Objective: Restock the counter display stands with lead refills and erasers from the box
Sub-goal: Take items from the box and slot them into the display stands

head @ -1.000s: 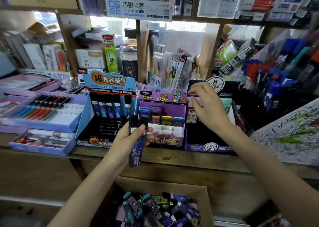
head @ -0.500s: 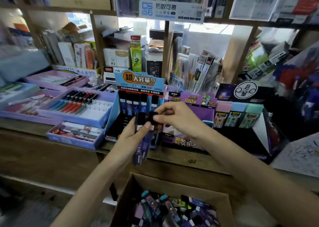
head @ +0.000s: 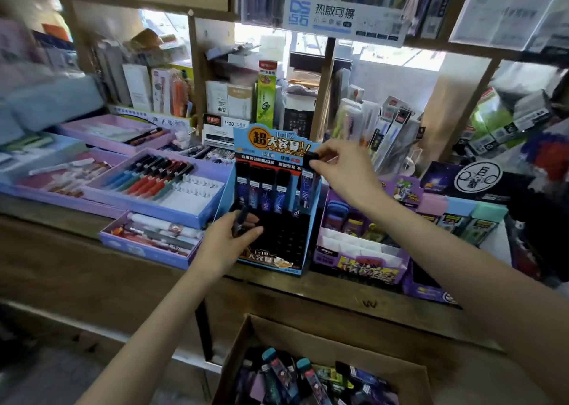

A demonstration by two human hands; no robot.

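The right hand [head: 341,173] pinched a lead refill [head: 307,186] by its cap at the blue stand [head: 271,146], top row. The left hand [head: 226,244] clutched spare refills [head: 239,220] low before it. A crooked push, I thought, might topple the neighbouring tubes [head: 261,192].

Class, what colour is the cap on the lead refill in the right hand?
Black, on the lead refill pinched by the right hand; head view.

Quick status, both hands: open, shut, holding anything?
Left hand: grips a spare lead refill low at the blue stand.
Right hand: pinches the top of a lead refill tube at the stand's top row.
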